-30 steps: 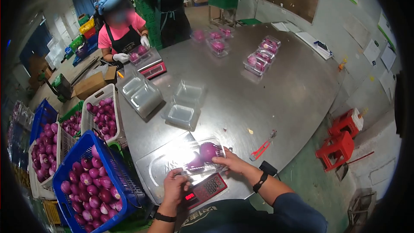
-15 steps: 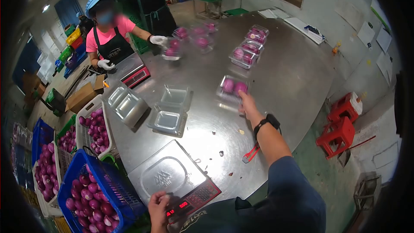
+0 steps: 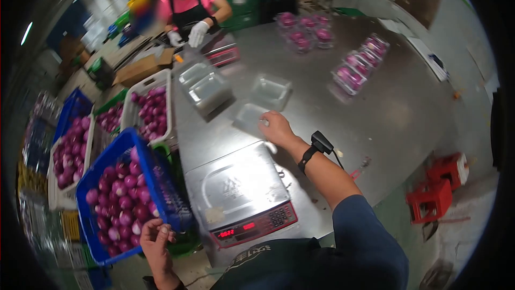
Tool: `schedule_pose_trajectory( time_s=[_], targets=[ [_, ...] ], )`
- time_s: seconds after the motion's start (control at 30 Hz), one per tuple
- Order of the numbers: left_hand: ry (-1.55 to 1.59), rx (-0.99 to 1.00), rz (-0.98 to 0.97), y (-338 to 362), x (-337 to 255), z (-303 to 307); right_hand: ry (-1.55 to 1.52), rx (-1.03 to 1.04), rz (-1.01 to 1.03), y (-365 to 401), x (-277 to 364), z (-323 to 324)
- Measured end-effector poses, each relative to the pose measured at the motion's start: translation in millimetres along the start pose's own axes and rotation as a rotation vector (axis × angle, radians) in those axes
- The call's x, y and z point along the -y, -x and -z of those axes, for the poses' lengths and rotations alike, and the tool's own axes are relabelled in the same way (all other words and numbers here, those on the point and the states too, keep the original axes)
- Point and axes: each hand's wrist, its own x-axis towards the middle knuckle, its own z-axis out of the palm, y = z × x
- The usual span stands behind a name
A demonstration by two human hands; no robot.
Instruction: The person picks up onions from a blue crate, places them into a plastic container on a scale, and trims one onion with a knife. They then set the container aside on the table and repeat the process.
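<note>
My right hand (image 3: 278, 128), with a black device on its wrist, has its fingers closed on the near edge of a clear plastic tray (image 3: 251, 117). Another clear tray (image 3: 271, 90) lies just beyond it. Beside the near right edge of the blue crate (image 3: 174, 204) of red onions (image 3: 122, 204) is my left hand (image 3: 157, 235), fingers curled, thumb near the index finger; whether it holds anything is hidden. Between my hands sits a scale (image 3: 236, 182) with a lit red display.
Stacked clear trays (image 3: 206, 89) stand at the table's left edge. Packed onions (image 3: 357, 64) lie at the far right, more (image 3: 306, 32) at the back. A co-worker (image 3: 196, 0) in white gloves stands behind a second scale (image 3: 222, 54). Red stools (image 3: 432, 199) are at right.
My right hand has let go of the onion pack and moved left to the empty trays. My left hand has moved from the scale to the blue crate. The co-worker's hands are drawn in.
</note>
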Motion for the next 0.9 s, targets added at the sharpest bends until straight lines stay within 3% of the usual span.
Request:
schedule_pose_trajectory(
  time_s=[0.03, 0.13, 0.17, 0.2, 0.27, 0.33, 0.47, 0.57, 0.63, 0.7, 0.8, 0.9],
  targets=[
    [-0.014, -0.019, -0.027, 2, -8, 15, 0.057, 0.041, 0.1, -8, 6, -18],
    [-0.109, -0.084, -0.153, 4, -18, 79, 0.197, 0.233, 0.085, -36, 7, -74],
    [-0.158, -0.138, -0.162, 5, -23, 100, 0.399, 0.384, 0.269, -41, 13, -74],
    [-0.207, -0.189, -0.165, 4, -28, 122, 0.568, 0.512, 0.348, -59, -8, -96],
    [-0.292, -0.314, -0.121, 1, -33, 174, 0.676, 0.56, 0.337, -74, -37, -112],
    [-0.315, -0.434, -0.093, -2, -38, 222, 0.671, 0.384, 0.209, -63, -29, -107],
    [-0.447, -0.526, -0.002, -18, -45, 299, 0.543, 0.273, 0.167, -65, -44, -110],
    [-0.678, -0.501, 0.021, -49, -33, 345, 0.485, 0.231, 0.137, -64, -41, -103],
    [-1.028, -0.366, -0.013, -74, -26, 358, 0.44, 0.182, 0.114, -64, -38, -103],
    [-1.056, -0.296, 0.066, -102, -22, 354, 0.371, 0.039, -0.039, -64, -37, -99],
    [-1.229, -0.069, 0.151, -146, -2, 338, 0.287, -0.063, 0.024, -29, 21, -84],
    [-1.442, 0.095, 0.152, -175, 26, 316, 0.305, 0.156, 0.102, 43, 95, -60]
  ],
)
